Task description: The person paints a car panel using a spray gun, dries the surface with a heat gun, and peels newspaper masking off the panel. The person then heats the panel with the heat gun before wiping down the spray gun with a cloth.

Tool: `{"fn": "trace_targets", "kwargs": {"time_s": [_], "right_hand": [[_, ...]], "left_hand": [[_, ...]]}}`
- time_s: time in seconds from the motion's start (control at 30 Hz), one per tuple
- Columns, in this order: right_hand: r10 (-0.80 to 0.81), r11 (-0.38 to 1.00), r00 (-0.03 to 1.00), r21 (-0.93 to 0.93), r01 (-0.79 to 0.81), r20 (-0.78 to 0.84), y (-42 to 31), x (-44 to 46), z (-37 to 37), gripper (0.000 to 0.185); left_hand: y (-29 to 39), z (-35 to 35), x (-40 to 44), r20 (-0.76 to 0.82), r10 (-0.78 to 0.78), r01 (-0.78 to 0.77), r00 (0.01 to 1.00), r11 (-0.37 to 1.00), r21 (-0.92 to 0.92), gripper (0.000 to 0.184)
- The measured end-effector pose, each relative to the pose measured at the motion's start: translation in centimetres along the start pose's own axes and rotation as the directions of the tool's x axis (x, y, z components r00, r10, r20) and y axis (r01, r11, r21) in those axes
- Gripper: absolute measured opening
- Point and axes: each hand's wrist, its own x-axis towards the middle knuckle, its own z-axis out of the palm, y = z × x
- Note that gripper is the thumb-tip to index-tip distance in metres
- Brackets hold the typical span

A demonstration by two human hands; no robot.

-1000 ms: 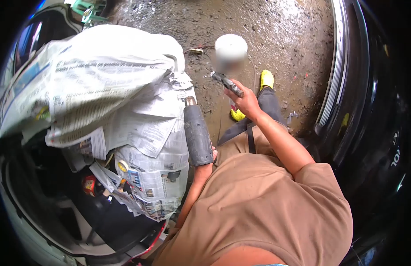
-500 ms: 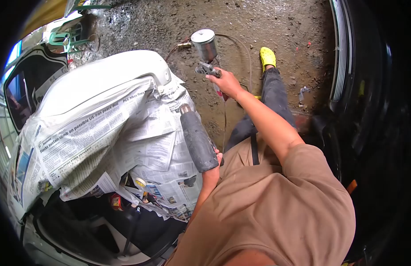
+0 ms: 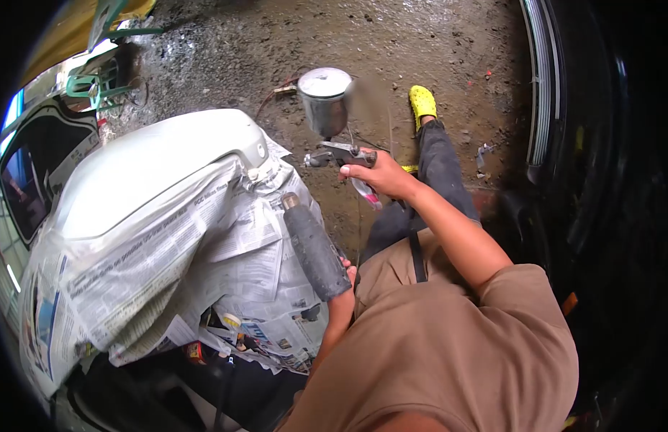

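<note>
My right hand (image 3: 384, 175) grips a spray gun (image 3: 341, 154); a metal paint cup (image 3: 325, 111) with a pale lid sits on top of it. The gun is beside the near end of a smooth white car panel (image 3: 161, 165), apart from it. Lower down, my left hand (image 3: 350, 273) is wrapped around a dark heat gun (image 3: 311, 248) with a short metal nozzle, and the tool hides most of that hand. The nozzle points up, over newspaper (image 3: 154, 277) that covers the car around the panel.
A thin hose (image 3: 390, 126) trails over the wet, gritty ground. My foot in a yellow clog (image 3: 422, 102) stands ahead. Along the right is a dark vehicle with a ribbed sill (image 3: 541, 86). Green chairs (image 3: 80, 86) stand at the far left.
My right hand has brought the spray gun lower in view, closer to me, and turned it more level. The view has shifted slightly. My left hand keeps its grip on the heat gun.
</note>
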Motion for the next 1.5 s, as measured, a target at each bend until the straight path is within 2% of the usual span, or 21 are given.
{"fn": "trace_targets", "kwargs": {"time_s": [0.07, 0.13, 0.23, 0.3, 0.4, 0.43, 0.57, 0.63, 0.67, 0.73, 0.83, 0.93, 1.03, 1.1, 1.23, 1.33, 1.43, 1.5], "right_hand": [[0.008, 0.994, 0.999, -0.113, -0.004, 0.036, 1.6, 2.4, -1.1, 0.034], [0.055, 0.99, 0.994, -0.135, -0.042, 0.091, 2.0, 5.3, -2.1, 0.041], [0.066, 0.979, 0.997, -0.195, -0.06, 0.026, 7.4, 11.3, -3.0, 0.05], [0.075, 0.98, 0.997, -0.185, -0.069, 0.023, 8.2, 14.2, -4.2, 0.055], [0.054, 0.96, 0.997, -0.277, -0.035, 0.061, 9.3, 17.3, -6.3, 0.041], [0.128, 0.946, 0.988, -0.31, -0.095, 0.088, 10.4, 18.4, -7.2, 0.063], [0.131, 0.927, 0.97, -0.371, -0.046, 0.207, 10.3, 20.2, -10.3, 0.063], [0.152, 0.941, 0.938, -0.335, -0.041, 0.313, 10.2, 21.4, -11.6, 0.064], [0.158, 0.949, 0.918, -0.314, -0.039, 0.364, 10.2, 22.0, -12.0, 0.064], [0.156, 0.958, 0.887, -0.285, -0.029, 0.435, 10.8, 23.5, -12.4, 0.065], [0.155, 0.96, 0.862, -0.281, -0.016, 0.482, 11.8, 25.8, -12.3, 0.065], [0.197, 0.95, 0.86, -0.309, -0.049, 0.471, 11.5, 28.3, -12.1, 0.066], [0.143, 0.964, 0.892, -0.266, -0.026, 0.429, 12.1, 31.3, -11.4, 0.065], [0.073, 0.977, 0.925, -0.213, 0.009, 0.372, 12.4, 33.1, -10.7, 0.062], [0.083, 0.957, 0.965, -0.289, -0.008, 0.248, 9.9, 34.3, -10.7, 0.058], [0.092, 0.933, 0.972, -0.361, -0.009, 0.214, 7.6, 33.4, -11.1, 0.056], [0.155, 0.898, 0.948, -0.439, -0.019, 0.277, 3.7, 31.0, -12.0, 0.057], [0.191, 0.919, 0.926, -0.392, -0.052, 0.325, 0.5, 28.5, -12.8, 0.055]], "left_hand": [[-0.9, 0.8, 0.7, -0.01, 0.032, -0.032, 0.999, 0.999, 0.041, 0.027], [-0.8, 1.7, 1.2, -0.018, 0.067, -0.065, 0.998, 0.993, 0.094, 0.027], [0.7, 3.9, 3.0, -0.025, 0.172, -0.162, 0.985, 0.959, 0.233, 0.028], [0.2, 5.7, 4.6, -0.009, 0.14, -0.134, 0.99, 0.965, 0.225, 0.034], [-0.3, 8.4, 7.2, -0.012, 0.098, -0.092, 0.995, 0.967, 0.239, 0.038], [-0.5, 9.3, 8.1, -0.017, 0.087, -0.08, 0.996, 0.965, 0.248, 0.038], [-1.6, 12.5, 10.9, -0.075, 0.021, -0.006, 0.997, 0.983, 0.185, 0.038], [-1.2, 14.0, 11.7, -0.086, -0.03, 0.047, 0.996, 0.98, 0.196, 0.039], [-1.6, 14.5, 12.0, -0.116, -0.043, 0.06, 0.992, 0.988, 0.145, 0.04], [-2.2, 15.5, 12.9, -0.177, -0.066, 0.073, 0.982, 0.997, 0.036, 0.04], [-2.2, 16.1, 14.3, -0.151, -0.029, 0.036, 0.988, 0.998, 0.046, 0.043], [-2.2, 17.0, 14.8, -0.198, -0.099, 0.088, 0.975, 0.994, -0.063, 0.048], [-2.3, 17.0, 15.4, -0.146, -0.058, 0.065, 0.988, 0.997, 0.046, 0.053], [-1.9, 17.3, 15.5, -0.166, -0.094, 0.102, 0.982, 0.994, 0.043, 0.053], [-0.4, 17.2, 16.0, -0.163, -0.101, 0.116, 0.981, 0.989, 0.087, 0.052], [0.8, 17.0, 16.6, -0.146, -0.014, 0.041, 0.989, 0.982, 0.185, 0.049], [1.8, 16.9, 15.6, -0.203, -0.034, 0.086, 0.979, 0.963, 0.257, 0.048], [3.7, 17.2, 15.1, -0.229, -0.07, 0.103, 0.971, 0.985, 0.137, 0.039]]}}
